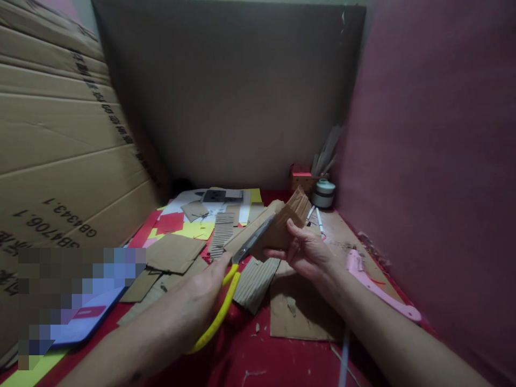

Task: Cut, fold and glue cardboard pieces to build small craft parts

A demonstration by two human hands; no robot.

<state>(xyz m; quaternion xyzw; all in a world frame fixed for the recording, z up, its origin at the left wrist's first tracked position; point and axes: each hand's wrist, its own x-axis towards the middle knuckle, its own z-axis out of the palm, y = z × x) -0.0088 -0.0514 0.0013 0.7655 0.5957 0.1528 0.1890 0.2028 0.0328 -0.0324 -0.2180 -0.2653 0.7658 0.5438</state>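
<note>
My left hand [203, 293] is closed around the scissors [231, 289], which have yellow handles and dark blades. The blades point up and to the right, lying along a piece of brown cardboard [297, 207]. That piece is pinched in my right hand [310, 250], thumb on the near face, and is raised above the red surface. One side of the cardboard shows ragged, torn ridges. Below it lies a strip of corrugated cardboard [256, 284], beside a larger flat cardboard sheet [306, 317].
Cardboard pieces [175, 252] and coloured paper [171, 221] lie at the left, near a blue flat object [102, 317], partly pixelated. A pink glue gun [374, 290] and a round pale-green container [323, 193] stand right. A large cardboard panel [60, 123] walls the left side.
</note>
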